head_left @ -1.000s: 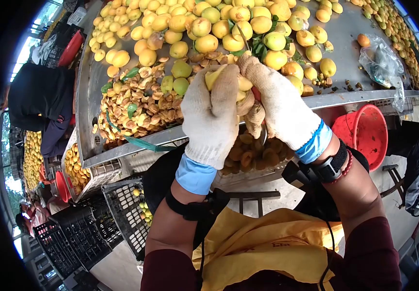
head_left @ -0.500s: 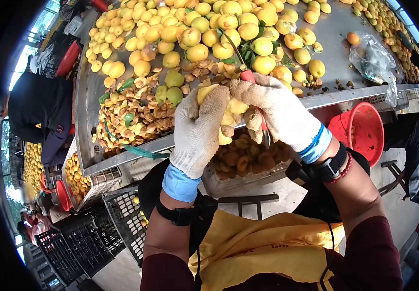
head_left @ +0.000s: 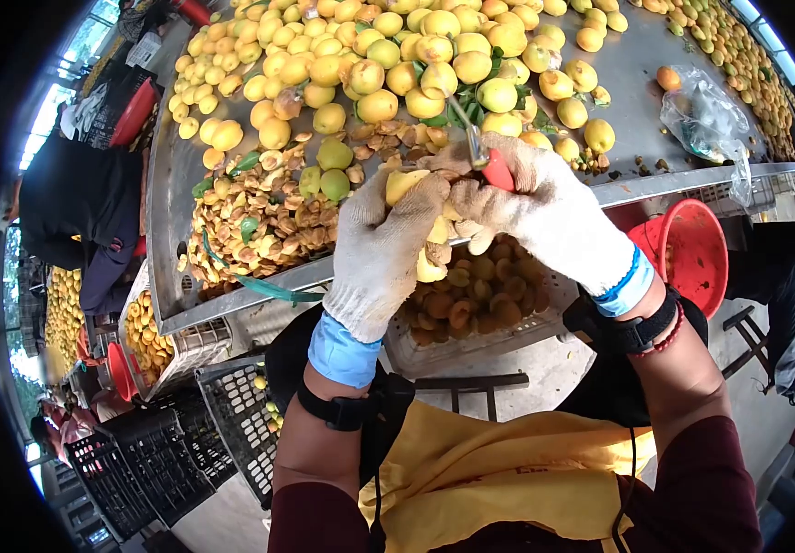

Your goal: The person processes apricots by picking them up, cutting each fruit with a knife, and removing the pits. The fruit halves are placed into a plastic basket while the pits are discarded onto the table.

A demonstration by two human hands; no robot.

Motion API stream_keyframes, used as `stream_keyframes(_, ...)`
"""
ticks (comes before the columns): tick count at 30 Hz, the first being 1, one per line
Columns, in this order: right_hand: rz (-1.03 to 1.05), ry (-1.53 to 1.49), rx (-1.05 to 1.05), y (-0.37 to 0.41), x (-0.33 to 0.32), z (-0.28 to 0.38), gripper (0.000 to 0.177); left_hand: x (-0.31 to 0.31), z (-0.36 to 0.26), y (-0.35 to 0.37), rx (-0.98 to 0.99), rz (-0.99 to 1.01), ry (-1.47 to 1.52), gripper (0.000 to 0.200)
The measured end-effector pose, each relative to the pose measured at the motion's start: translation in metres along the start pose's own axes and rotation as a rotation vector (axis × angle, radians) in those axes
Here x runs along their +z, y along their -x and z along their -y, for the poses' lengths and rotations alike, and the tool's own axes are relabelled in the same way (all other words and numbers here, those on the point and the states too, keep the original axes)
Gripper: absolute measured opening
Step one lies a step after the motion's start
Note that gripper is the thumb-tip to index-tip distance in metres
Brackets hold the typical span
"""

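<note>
My left hand, in a stained white knit glove, is closed around yellow apricot pieces; one piece shows by the thumb. My gloved right hand grips a red-handled tool with a narrow metal end pointing up and away. Fingertips of both hands meet at the fruit, hiding part of it. Below them, a pale plastic crate holds apricot halves. Just beyond the hands, whole apricots and a heap of small brownish pieces lie on the metal table.
The table's raised metal edge runs in front of me, with a green strap over it. A red bucket stands at right, a plastic bag on the table. Black crates and a person in dark clothing are at left.
The red-handled tool has turned in my right hand; its lower metal tip no longer shows below the fingers. My right hand has shifted slightly right, and the left stays nearly in place.
</note>
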State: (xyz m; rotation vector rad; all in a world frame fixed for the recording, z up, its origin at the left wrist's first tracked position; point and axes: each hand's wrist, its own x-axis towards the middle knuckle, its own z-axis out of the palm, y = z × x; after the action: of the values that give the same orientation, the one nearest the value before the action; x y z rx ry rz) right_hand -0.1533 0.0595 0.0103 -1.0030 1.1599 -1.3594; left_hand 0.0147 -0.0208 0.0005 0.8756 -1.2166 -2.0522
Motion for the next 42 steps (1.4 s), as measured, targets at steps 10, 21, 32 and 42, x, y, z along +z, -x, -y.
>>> stream_keyframes(10, -0.149, 0.468, -0.071, -0.008, 0.02, -0.008, 0.023, -0.008, 0.006, -0.004, 0.101, -0.025, -0.386, 0.019)
stream_keyframes(21, -0.272, 0.125, -0.054, -0.03, 0.049, -0.024, 0.022, -0.018, 0.02, 0.002, -0.013, -0.058, 0.624, 0.018)
stream_keyframes(32, -0.145, 0.13, -0.124, -0.055, 0.009, -0.028, 0.034, -0.001, 0.053, 0.05, -0.348, 0.252, -0.832, 0.058)
stream_keyframes(42, -0.3, 0.002, -0.019, -0.027, -0.021, 0.001, 0.028, -0.076, -0.075, -0.008, 0.444, -0.039, -1.139, 0.044)
